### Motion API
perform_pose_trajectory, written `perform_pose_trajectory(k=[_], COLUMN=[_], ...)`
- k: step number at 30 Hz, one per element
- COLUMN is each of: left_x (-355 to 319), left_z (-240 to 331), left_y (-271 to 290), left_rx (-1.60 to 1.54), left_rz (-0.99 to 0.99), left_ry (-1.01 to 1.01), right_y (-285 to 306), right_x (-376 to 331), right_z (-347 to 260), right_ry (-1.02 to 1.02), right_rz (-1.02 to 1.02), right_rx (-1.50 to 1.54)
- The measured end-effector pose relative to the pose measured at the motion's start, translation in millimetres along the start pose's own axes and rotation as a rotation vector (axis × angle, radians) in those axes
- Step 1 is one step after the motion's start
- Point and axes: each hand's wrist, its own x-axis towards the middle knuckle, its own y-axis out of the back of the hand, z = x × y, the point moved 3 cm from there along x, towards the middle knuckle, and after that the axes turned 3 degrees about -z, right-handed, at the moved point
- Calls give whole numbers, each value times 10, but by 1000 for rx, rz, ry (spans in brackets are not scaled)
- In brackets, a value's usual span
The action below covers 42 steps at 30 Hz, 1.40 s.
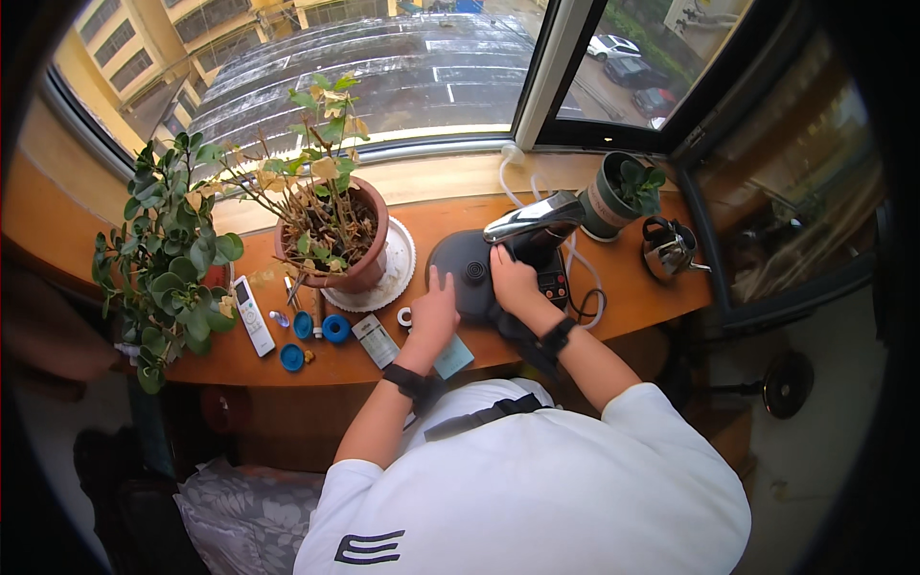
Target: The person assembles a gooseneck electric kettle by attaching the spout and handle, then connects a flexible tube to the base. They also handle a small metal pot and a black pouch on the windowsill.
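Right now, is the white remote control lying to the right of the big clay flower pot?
No. The white remote control lies on the wooden sill left of the clay flower pot, beside the leafy green plant.

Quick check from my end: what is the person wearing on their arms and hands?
Both hands are bare, no gloves. Each wrist carries a black band: one on the left wrist, one on the right wrist. Short white sleeves end at the upper arms; forearms are uncovered.

Clay plant pot (337,238) (sprawling branches) crowds the left; bare wooden sill (628,287) right.
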Motion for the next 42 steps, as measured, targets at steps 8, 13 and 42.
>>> perform_pose_trajectory(k=[8, 13, 42], left_x=[14, 3, -35], left_z=[-145, -59, -122], left_y=[-82, -40, -51], left_rx=[5, 1, 34], left_rz=[32, 11, 52], left_ry=[-2, -5, -6], right_y=[172, 101, 360], right_x=[186, 477, 496], right_z=[-107, 21, 26], right_ry=[109, -149, 5], right_rz=[92, -156, -215], right_rx=[105, -75, 20])
